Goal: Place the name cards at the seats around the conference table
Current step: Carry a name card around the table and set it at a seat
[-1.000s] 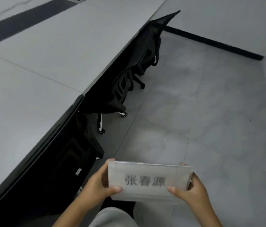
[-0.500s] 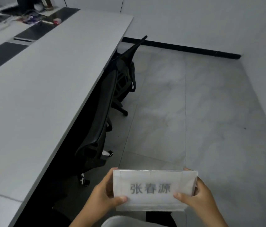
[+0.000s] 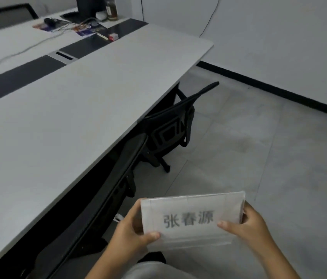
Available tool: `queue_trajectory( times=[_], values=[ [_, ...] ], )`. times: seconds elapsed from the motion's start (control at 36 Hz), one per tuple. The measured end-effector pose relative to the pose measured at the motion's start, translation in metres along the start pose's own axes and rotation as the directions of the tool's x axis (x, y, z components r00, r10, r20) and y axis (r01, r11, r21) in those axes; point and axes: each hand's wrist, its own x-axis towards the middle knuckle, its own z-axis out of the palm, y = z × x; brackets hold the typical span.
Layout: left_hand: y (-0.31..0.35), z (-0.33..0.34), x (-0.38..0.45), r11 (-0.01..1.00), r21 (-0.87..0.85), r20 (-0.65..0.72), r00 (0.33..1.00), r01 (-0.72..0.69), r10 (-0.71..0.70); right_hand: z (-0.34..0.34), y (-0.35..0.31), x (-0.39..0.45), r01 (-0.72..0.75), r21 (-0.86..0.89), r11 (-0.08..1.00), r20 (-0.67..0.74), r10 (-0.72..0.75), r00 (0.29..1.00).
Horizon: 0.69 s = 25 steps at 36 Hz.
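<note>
A clear acrylic name card [image 3: 190, 217] with a white insert and dark printed characters is held low in front of me, over the floor beside the table. My left hand [image 3: 133, 232] grips its left end and my right hand [image 3: 247, 224] grips its right end, thumbs on the front face. The long grey conference table [image 3: 68, 117] stretches away on my left, its near edge running diagonally. Two black office chairs [image 3: 170, 133] are pushed under that edge, one far and one nearer [image 3: 122, 178].
A dark strip with a cable slot [image 3: 64, 55] runs down the table's middle. Clutter at the far end includes a bottle [image 3: 112, 11], a monitor base, papers and a white cable [image 3: 18, 53]. Grey tiled floor [image 3: 269, 158] opens to the right, bounded by white walls with black skirting.
The view has swung up and left along the table, bringing its far end and clutter into sight. Both hands keep the same hold on the name card.
</note>
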Motion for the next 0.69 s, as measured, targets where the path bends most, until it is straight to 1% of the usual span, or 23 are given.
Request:
queue_trajectory(
  times=[0.08, 0.17, 0.28, 0.39, 0.47, 0.56, 0.64, 0.69],
  values=[
    [0.021, 0.0, 0.034, 0.999, 0.001, -0.084, 0.995, -0.045, 0.045, -0.007, -0.034, 0.047, 0.058, -0.006, 0.998, 0.033, -0.057, 0.998],
    [0.043, -0.01, 0.069, 0.996, 0.018, -0.132, 0.988, -0.083, 0.084, -0.009, -0.069, 0.087, 0.109, 0.003, 0.994, 0.056, -0.109, 0.992],
    [0.067, -0.044, 0.114, 0.993, 0.072, -0.157, 0.982, -0.094, 0.105, 0.002, -0.118, 0.134, 0.178, 0.001, 0.984, 0.058, -0.177, 0.982],
    [0.092, -0.082, 0.148, 0.988, 0.059, -0.248, 0.956, -0.146, 0.156, 0.022, -0.173, 0.177, 0.268, 0.019, 0.963, 0.1, -0.269, 0.958],
    [0.107, -0.106, 0.16, 0.983, 0.036, -0.302, 0.936, -0.178, 0.18, 0.045, -0.214, 0.203, 0.342, 0.01, 0.939, 0.206, -0.337, 0.919],
    [0.115, -0.13, 0.165, 0.983, 0.042, -0.382, 0.906, -0.181, 0.183, 0.075, -0.245, 0.232, 0.394, 0.016, 0.919, 0.332, -0.377, 0.865],
    [0.115, -0.154, 0.168, 0.985, 0.039, -0.482, 0.86, -0.17, 0.168, 0.115, -0.265, 0.264, 0.42, 0.016, 0.907, 0.463, -0.379, 0.801],
    [0.11, -0.172, 0.172, 0.99, 0.022, -0.548, 0.827, -0.138, 0.128, 0.146, -0.274, 0.285, 0.411, 0.028, 0.911, 0.543, -0.359, 0.759]
  ],
)
